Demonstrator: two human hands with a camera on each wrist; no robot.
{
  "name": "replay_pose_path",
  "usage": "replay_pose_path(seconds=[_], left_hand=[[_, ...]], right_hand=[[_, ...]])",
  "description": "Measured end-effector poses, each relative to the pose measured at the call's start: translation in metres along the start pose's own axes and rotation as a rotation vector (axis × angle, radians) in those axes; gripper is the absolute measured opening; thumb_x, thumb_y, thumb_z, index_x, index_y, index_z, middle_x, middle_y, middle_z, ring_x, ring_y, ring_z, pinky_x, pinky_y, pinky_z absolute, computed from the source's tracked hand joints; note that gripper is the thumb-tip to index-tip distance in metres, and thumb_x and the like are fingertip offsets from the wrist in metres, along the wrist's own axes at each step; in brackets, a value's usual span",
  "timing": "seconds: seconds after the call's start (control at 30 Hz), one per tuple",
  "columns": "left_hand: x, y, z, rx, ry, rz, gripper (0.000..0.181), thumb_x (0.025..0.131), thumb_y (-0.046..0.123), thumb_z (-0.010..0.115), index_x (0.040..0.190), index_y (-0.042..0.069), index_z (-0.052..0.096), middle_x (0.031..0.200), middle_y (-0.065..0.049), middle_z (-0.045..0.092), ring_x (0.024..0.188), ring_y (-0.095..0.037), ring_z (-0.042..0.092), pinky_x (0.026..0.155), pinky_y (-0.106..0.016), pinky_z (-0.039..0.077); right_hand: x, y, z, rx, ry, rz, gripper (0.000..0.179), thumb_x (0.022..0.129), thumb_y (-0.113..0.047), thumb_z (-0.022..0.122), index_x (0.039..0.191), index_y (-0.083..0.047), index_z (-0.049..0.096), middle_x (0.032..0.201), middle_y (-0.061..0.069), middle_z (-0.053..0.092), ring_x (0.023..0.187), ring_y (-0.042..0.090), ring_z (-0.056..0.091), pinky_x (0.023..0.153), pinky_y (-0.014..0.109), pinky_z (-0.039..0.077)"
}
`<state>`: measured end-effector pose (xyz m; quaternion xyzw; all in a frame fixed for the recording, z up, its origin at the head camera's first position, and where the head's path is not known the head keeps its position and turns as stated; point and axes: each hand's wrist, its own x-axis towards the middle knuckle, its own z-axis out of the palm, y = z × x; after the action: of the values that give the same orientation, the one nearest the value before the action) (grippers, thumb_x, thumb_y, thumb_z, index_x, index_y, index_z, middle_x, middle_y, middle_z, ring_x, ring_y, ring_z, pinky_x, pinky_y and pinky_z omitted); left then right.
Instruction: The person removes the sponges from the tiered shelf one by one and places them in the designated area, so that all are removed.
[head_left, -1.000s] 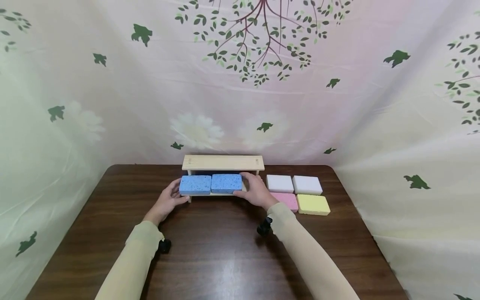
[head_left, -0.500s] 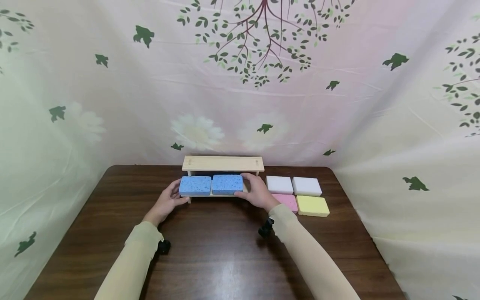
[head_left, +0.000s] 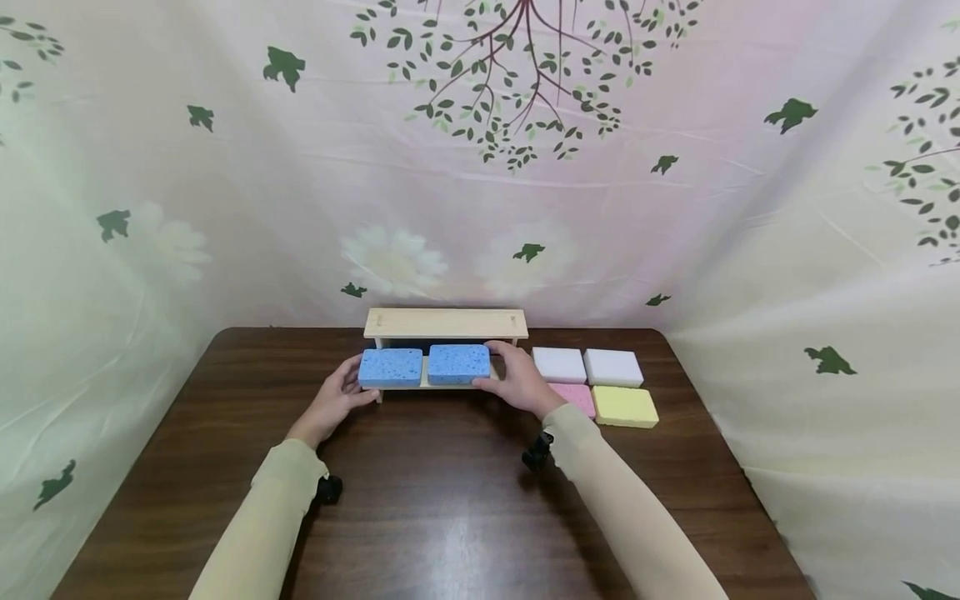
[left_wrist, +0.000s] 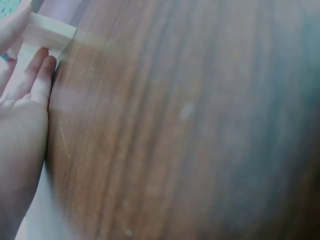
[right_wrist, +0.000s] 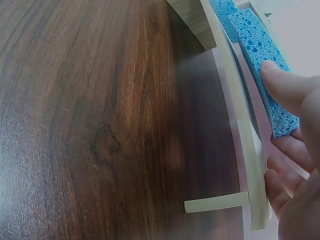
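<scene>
Two blue sponges lie side by side on the lower board of a small two-tier wooden shelf (head_left: 446, 322). My right hand (head_left: 521, 382) pinches the right blue sponge (head_left: 458, 365) at its right end, thumb in front and fingers behind. In the right wrist view, that sponge (right_wrist: 257, 47) sits slightly askew from its neighbour. My left hand (head_left: 330, 406) holds the shelf's left end, beside the left blue sponge (head_left: 390, 367). Its thumb lies along the front edge. In the left wrist view, the fingers of my left hand (left_wrist: 22, 125) touch the pale wood (left_wrist: 50, 31).
Right of the shelf lie two white sponges (head_left: 558, 365) (head_left: 613, 367), a pink sponge (head_left: 576, 400) and a yellow sponge (head_left: 625, 407). The brown wooden table (head_left: 435, 483) backs onto a patterned cloth (head_left: 450, 208).
My right hand has slid the right blue sponge a little to the right, and the gap between the two blue sponges has widened. The left hand stays in place.
</scene>
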<state>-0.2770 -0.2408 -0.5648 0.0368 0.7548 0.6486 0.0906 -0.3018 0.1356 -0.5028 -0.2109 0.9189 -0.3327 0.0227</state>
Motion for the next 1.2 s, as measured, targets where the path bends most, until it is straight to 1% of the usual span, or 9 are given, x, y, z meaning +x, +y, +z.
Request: replay_pose_path(seconds=[0.13, 0.3, 0.5, 0.73, 0.83, 1.07, 1.2], left_hand=[[0.002, 0.0, 0.001, 0.0, 0.004, 0.007, 0.091, 0.097, 0.011, 0.077, 0.168, 0.01, 0.02, 0.169, -0.02, 0.031, 0.158, -0.035, 0.026, 0.129, -0.054, 0.02], [0.003, 0.001, 0.001, -0.006, 0.002, 0.001, 0.091, 0.097, 0.01, 0.077, 0.168, 0.01, 0.02, 0.17, -0.02, 0.03, 0.158, -0.035, 0.026, 0.129, -0.053, 0.02], [0.003, -0.001, 0.001, -0.006, -0.001, 0.002, 0.091, 0.096, 0.008, 0.077, 0.168, 0.008, 0.02, 0.169, -0.022, 0.031, 0.158, -0.037, 0.027, 0.129, -0.054, 0.02], [0.003, -0.003, 0.001, -0.007, 0.003, 0.012, 0.091, 0.095, 0.007, 0.077, 0.167, 0.007, 0.021, 0.167, -0.022, 0.033, 0.157, -0.037, 0.029, 0.128, -0.054, 0.022], [0.003, -0.005, 0.0, -0.01, 0.007, 0.017, 0.09, 0.095, 0.005, 0.077, 0.167, 0.007, 0.022, 0.166, -0.023, 0.034, 0.156, -0.038, 0.03, 0.129, -0.054, 0.021], [0.002, -0.005, -0.001, -0.016, 0.005, 0.026, 0.09, 0.096, 0.005, 0.076, 0.167, 0.007, 0.022, 0.166, -0.024, 0.035, 0.156, -0.037, 0.03, 0.129, -0.053, 0.021], [0.002, -0.004, -0.001, -0.016, 0.003, 0.029, 0.089, 0.096, 0.004, 0.076, 0.167, 0.007, 0.022, 0.166, -0.024, 0.035, 0.156, -0.037, 0.03, 0.129, -0.053, 0.021]], right_hand=[[-0.001, 0.0, -0.003, 0.018, 0.001, 0.004, 0.079, 0.094, -0.041, 0.081, 0.156, -0.007, 0.047, 0.155, 0.013, 0.053, 0.144, 0.033, 0.049, 0.117, 0.053, 0.043], [-0.005, 0.0, -0.005, 0.052, 0.003, 0.015, 0.078, 0.093, -0.041, 0.081, 0.155, -0.008, 0.047, 0.156, 0.012, 0.052, 0.143, 0.032, 0.049, 0.116, 0.054, 0.044], [-0.012, 0.001, -0.008, 0.105, 0.001, 0.033, 0.079, 0.091, -0.039, 0.084, 0.154, -0.006, 0.049, 0.151, 0.01, 0.056, 0.137, 0.032, 0.055, 0.113, 0.053, 0.048], [-0.02, 0.004, -0.011, 0.086, -0.005, 0.042, 0.078, 0.091, -0.039, 0.084, 0.154, -0.01, 0.048, 0.151, 0.01, 0.056, 0.134, 0.03, 0.057, 0.112, 0.051, 0.049], [-0.023, 0.006, -0.012, 0.083, 0.001, 0.031, 0.077, 0.091, -0.039, 0.084, 0.154, -0.01, 0.049, 0.151, 0.01, 0.056, 0.134, 0.03, 0.058, 0.111, 0.051, 0.05], [-0.032, 0.008, -0.015, 0.087, 0.021, -0.012, 0.075, 0.091, -0.035, 0.084, 0.152, -0.009, 0.05, 0.149, 0.012, 0.058, 0.128, 0.033, 0.062, 0.105, 0.054, 0.053], [-0.037, 0.009, -0.018, 0.071, 0.027, -0.026, 0.075, 0.092, -0.034, 0.084, 0.152, -0.008, 0.05, 0.151, 0.013, 0.057, 0.13, 0.034, 0.061, 0.105, 0.054, 0.053]])
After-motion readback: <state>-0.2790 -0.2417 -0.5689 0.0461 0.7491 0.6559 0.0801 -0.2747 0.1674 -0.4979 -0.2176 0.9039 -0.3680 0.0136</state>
